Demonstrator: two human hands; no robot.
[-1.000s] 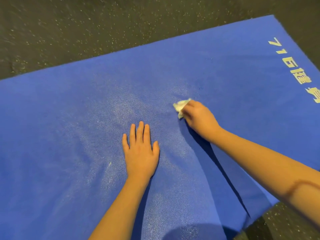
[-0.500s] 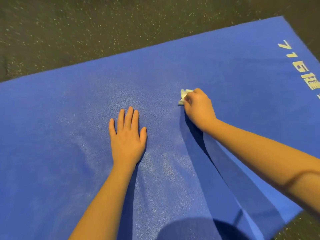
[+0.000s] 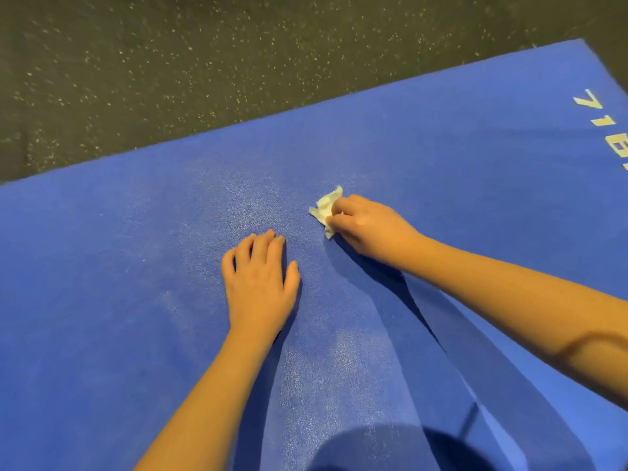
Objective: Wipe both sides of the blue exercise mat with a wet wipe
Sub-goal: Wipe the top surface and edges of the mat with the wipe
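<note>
Right hand [image 3: 370, 229] pinches a crumpled wet wipe [image 3: 326, 209] against the blue exercise mat [image 3: 458, 185]; left hand [image 3: 260, 287] rests palm-down beside it, fingers loosely bent, holding nothing.

Dark speckled rubber floor [image 3: 204, 62] across the top; pale flecks throughout.
</note>
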